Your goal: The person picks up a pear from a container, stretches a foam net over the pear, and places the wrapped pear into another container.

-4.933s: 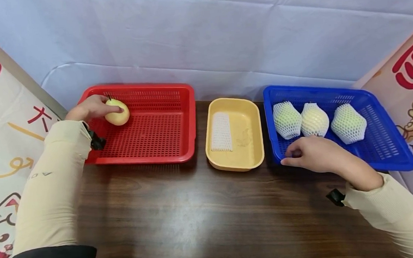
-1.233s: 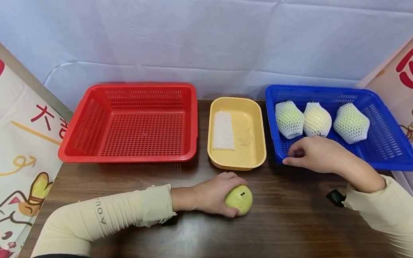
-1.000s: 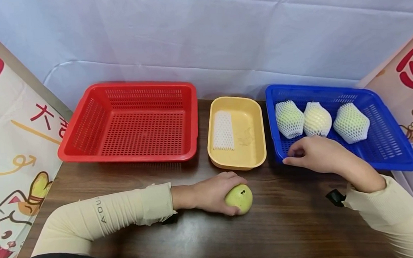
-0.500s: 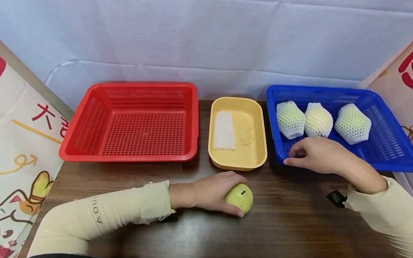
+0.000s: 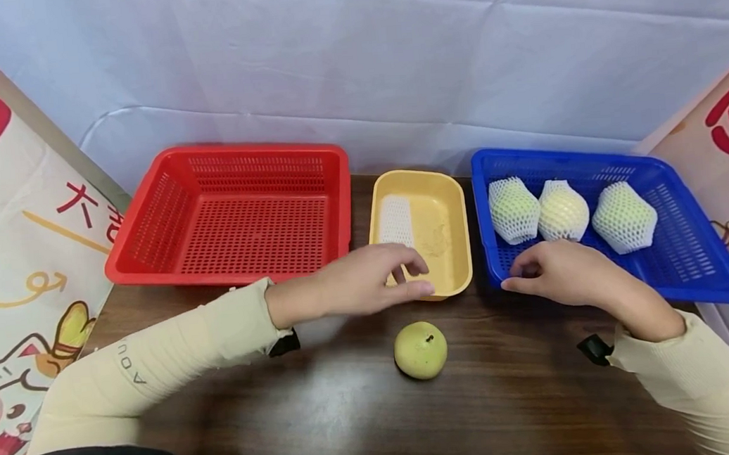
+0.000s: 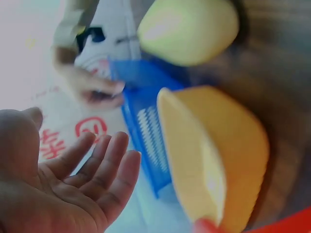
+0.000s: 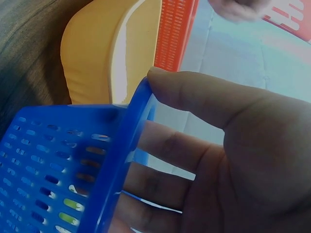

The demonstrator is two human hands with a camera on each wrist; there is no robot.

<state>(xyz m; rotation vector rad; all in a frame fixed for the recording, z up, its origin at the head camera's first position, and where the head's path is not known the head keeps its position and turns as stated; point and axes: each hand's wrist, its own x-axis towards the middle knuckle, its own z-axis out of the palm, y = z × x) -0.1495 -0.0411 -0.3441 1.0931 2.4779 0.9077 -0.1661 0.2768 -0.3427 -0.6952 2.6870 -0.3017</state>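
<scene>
A yellow-green pear (image 5: 420, 350) with a short dark stem stands on the table, just in front of the yellow tray (image 5: 452, 263). My left hand (image 5: 368, 280) is over the tray's near left part, fingers loosely bent with nothing between them; the left wrist view shows its palm bare. Inside the tray lies a flat white foam net sleeve (image 5: 395, 218), partly covered by that hand. My right hand (image 5: 558, 274) holds the near rim of the blue basket (image 5: 677, 255), thumb (image 7: 180, 90) on the rim and fingers on its inner side. Three net-wrapped pears (image 5: 563, 212) sit in this basket.
At the left stands a red basket (image 5: 251, 239) with slotted walls and nothing in it. A pale cloth (image 5: 353, 66) hangs behind the containers. Printed panels (image 5: 20, 294) flank the dark wooden table (image 5: 328, 427) on both sides.
My left hand brought the pear from the red basket to the table earlier. Since half a second ago it has released the pear and moved up over the yellow tray. The right hand stays put.
</scene>
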